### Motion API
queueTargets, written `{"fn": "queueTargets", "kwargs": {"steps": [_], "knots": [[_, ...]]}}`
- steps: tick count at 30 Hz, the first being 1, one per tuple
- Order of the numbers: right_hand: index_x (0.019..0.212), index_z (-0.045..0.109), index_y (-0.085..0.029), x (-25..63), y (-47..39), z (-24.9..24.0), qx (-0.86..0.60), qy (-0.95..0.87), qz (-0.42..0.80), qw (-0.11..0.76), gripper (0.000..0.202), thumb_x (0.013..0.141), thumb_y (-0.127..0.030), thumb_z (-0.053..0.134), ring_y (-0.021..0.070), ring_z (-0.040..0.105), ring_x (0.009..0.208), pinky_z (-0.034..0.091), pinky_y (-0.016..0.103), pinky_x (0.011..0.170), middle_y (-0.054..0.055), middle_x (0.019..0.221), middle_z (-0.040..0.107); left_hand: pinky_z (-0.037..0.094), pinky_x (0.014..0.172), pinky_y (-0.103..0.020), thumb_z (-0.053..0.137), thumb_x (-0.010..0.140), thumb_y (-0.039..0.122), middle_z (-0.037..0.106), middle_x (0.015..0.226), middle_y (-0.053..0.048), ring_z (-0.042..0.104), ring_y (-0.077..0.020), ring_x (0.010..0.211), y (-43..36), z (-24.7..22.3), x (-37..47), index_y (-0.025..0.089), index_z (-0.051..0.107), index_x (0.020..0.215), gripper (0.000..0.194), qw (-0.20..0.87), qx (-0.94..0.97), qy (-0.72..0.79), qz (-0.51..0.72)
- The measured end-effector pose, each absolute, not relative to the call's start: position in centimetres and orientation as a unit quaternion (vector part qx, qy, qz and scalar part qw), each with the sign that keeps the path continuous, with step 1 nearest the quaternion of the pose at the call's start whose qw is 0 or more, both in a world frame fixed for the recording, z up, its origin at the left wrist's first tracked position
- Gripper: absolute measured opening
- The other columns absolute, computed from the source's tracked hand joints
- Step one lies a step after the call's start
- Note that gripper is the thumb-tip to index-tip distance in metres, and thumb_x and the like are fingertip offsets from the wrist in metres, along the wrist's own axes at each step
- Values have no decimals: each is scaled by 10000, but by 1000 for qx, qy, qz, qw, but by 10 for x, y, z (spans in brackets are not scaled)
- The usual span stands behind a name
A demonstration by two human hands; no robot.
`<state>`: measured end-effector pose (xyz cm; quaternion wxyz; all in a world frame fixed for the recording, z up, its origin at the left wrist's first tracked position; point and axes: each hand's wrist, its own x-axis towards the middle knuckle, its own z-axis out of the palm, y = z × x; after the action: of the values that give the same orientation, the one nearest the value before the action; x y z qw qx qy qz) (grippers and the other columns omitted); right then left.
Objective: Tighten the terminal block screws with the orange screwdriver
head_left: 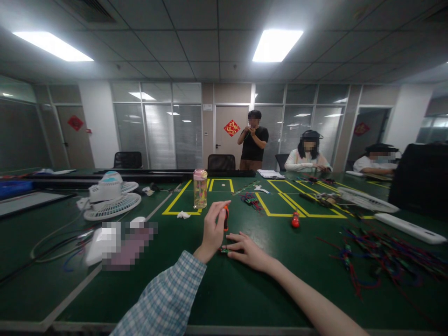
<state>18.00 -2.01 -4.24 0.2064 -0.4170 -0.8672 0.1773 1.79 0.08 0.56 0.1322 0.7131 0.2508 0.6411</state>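
Note:
In the head view, my left hand (214,228) is raised at the middle of the green table, its fingers closed round an orange-and-black tool handle (226,218) that stands about upright. Low beside it, my right hand (248,252) lies palm down, thumb and fingertips at a small green circuit board (224,250) with the board held against the table. The handle's lower end is close above the board; whether they touch is hidden by my left hand. Beyond to the right lies a red, rounded tool (296,219).
Bundles of red and blue wires with boards (381,256) spread at the right, near a white power strip (409,227). A pink-lidded bottle (200,189), crumpled tissue (183,214) and white fan (114,198) stand or lie leftward. Co-workers (310,156) are across the table.

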Motion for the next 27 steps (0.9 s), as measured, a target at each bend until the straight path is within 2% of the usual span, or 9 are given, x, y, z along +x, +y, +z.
{"fn": "queueTargets", "kwargs": {"steps": [7,12,14,19,22,27], "knots": [[1215,610,-328,181,-21,-41,-415,-868,179,206,333,909,-396,498,252,401,1311,147,517,1116,86,1399,478,489,805,-299,468,917,241,648,993,-57,618,-165,884,-1,7,19,201,644,1061,231,117,712,260,642],[1211,613,-327,181,-21,-41,-415,-868,175,207,334,913,-411,488,259,390,1318,138,514,1120,77,1405,472,465,765,-269,607,844,270,552,838,-13,566,-142,796,-2,8,19,211,671,947,135,78,699,287,651],[1210,617,-323,181,-20,-41,-417,-869,172,206,337,913,-416,487,267,392,1316,142,514,1119,77,1401,477,463,771,-265,593,855,274,549,855,-17,562,-144,816,-2,8,19,212,668,962,145,86,699,286,649],[1205,621,-315,181,-19,-42,-413,-871,170,204,335,908,-411,499,271,405,1308,156,519,1112,89,1396,482,457,858,-298,380,958,238,609,1041,-53,587,-155,938,0,6,18,220,599,1153,294,137,719,260,629],[1207,620,-308,180,-20,-41,-416,-869,173,204,339,905,-410,504,268,403,1309,156,519,1112,93,1397,480,470,853,-301,385,956,237,615,1087,-60,606,-155,934,3,4,19,216,578,1178,295,164,721,250,625],[1210,614,-316,180,-22,-39,-413,-870,175,204,339,906,-416,503,250,394,1317,160,513,1111,95,1397,480,470,781,-279,479,917,237,616,980,-41,591,-144,840,3,3,21,218,597,1137,250,134,715,265,632]]}}
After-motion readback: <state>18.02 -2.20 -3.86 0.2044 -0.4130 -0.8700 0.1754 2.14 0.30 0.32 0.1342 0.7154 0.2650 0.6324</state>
